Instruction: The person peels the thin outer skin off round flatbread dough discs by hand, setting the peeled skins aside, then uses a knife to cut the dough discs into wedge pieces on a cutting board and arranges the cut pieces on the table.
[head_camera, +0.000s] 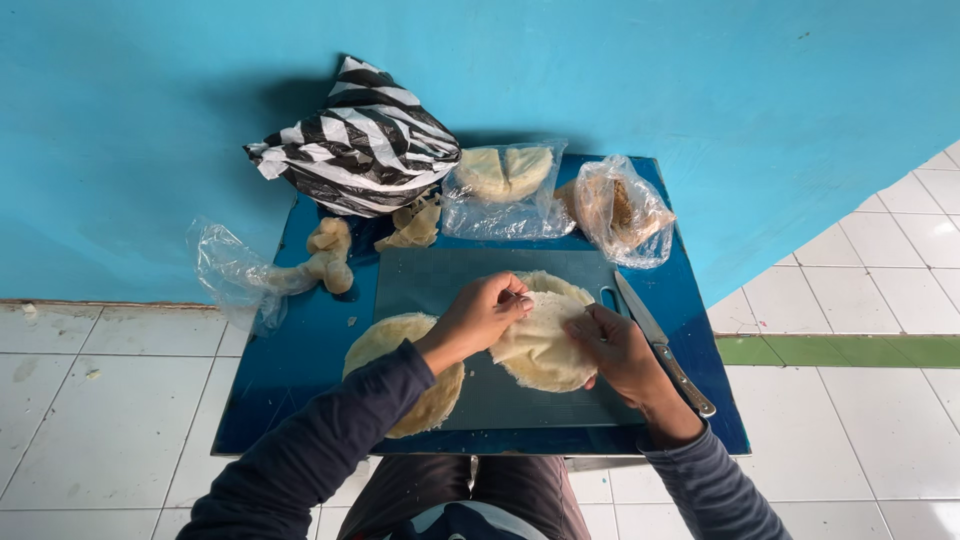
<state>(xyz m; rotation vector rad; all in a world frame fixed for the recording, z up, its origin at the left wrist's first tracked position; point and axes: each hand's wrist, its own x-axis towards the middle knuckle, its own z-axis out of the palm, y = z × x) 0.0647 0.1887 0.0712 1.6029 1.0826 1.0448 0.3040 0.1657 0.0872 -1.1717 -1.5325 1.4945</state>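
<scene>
Over the grey cutting board (470, 290) we grip a pale round flatbread (540, 345), our left hand (480, 315) pinching its far edge, our right hand (620, 350) clasping its right side. Another flatbread (385, 345) lies left, a knife (660, 345) right.

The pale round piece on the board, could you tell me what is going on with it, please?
A person holds the pale round piece over a grey cutting board with both hands: the left hand pinches its upper edge, and the right hand grips its right side. A knife lies unused beside the right hand. Another round piece sits at the left.
</scene>
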